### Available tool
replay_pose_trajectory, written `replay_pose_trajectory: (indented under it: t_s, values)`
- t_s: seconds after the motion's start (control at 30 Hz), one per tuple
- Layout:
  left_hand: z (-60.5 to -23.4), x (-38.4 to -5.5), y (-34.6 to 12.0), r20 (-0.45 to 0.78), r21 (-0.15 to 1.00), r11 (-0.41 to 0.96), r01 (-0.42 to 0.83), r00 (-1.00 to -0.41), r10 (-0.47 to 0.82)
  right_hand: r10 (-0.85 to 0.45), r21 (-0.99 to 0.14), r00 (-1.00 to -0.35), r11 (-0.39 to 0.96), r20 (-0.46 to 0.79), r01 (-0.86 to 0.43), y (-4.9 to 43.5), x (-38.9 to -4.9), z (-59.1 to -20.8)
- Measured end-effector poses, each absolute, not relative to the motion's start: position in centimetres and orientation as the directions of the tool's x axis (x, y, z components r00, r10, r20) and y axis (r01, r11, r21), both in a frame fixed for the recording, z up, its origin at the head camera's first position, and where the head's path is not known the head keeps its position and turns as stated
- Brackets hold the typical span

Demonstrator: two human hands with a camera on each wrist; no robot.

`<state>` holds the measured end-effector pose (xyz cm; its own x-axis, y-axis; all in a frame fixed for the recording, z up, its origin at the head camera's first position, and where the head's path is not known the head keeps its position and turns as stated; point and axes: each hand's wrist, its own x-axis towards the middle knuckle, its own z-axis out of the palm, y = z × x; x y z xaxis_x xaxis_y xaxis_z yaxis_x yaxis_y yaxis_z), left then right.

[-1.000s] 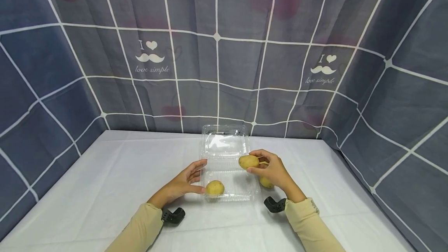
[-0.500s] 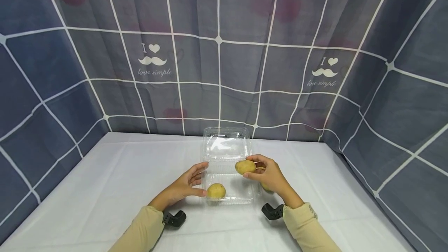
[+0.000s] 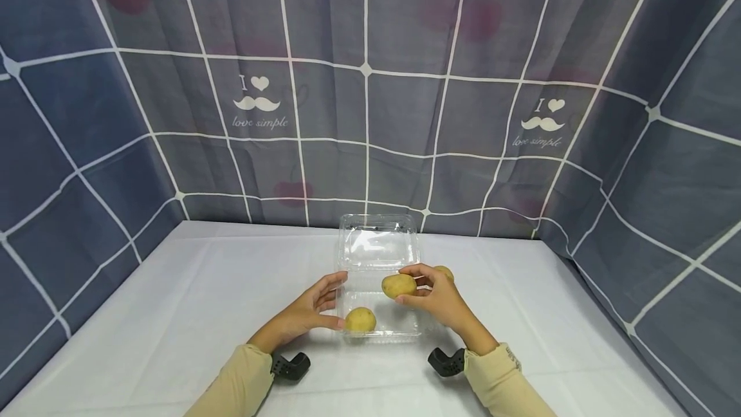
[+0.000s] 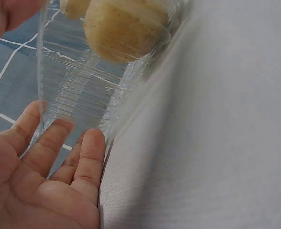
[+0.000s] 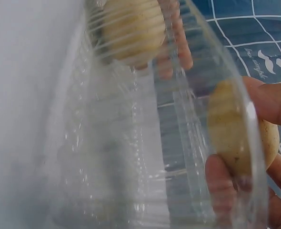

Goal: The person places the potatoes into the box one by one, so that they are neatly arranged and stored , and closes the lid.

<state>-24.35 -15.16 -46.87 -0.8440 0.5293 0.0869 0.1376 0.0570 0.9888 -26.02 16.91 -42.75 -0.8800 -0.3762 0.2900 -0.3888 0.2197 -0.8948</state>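
Note:
A clear plastic clamshell box lies on the table with its lid folded back. One potato sits in its near left corner, seen through the wall in the left wrist view. My left hand rests against the box's left side, fingers fairly straight, thumb at the near corner by that potato. Above the base, my right hand pinches a second potato between thumb and fingers; the right wrist view shows this potato partly through the clear wall. Another potato peeks out behind the right hand.
White cloth covers the table. A dark grid-patterned curtain stands behind and along both sides. Black wrist mounts hang under each forearm.
My right hand has moved left and lower with its potato, farther over the box. A potato behind that hand has come into view; one below it is now hidden. The left hand keeps its place.

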Motion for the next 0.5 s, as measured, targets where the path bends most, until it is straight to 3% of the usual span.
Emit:
replay_pose_trajectory:
  t_s: [0.5]
  values:
    - [-46.7,-24.1,-15.0,0.079,0.989,0.067,0.132,-0.852,0.518,-0.399,-0.897,-0.889,0.269,0.227,-0.350,15.6,-25.4,-42.5]
